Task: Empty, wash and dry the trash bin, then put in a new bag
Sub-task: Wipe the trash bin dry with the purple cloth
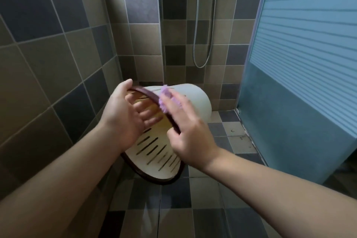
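A cream plastic trash bin [195, 102] with slotted walls and a dark brown rim is held tilted in the air, its mouth towards me and its base pointing away. My left hand [123, 116] grips the upper rim, thumb outside and fingers inside the mouth. My right hand [191, 137] presses a purple fluffy cloth [167, 98] against the bin's outer wall near the rim. The inside of the bin looks empty, and no bag is in view.
I stand in a tiled shower corner. A tiled wall [48, 63] is close on the left, a frosted glass partition [301, 63] on the right. A metal shower hose [201, 44] hangs on the back wall. The tiled floor [193, 208] lies below.
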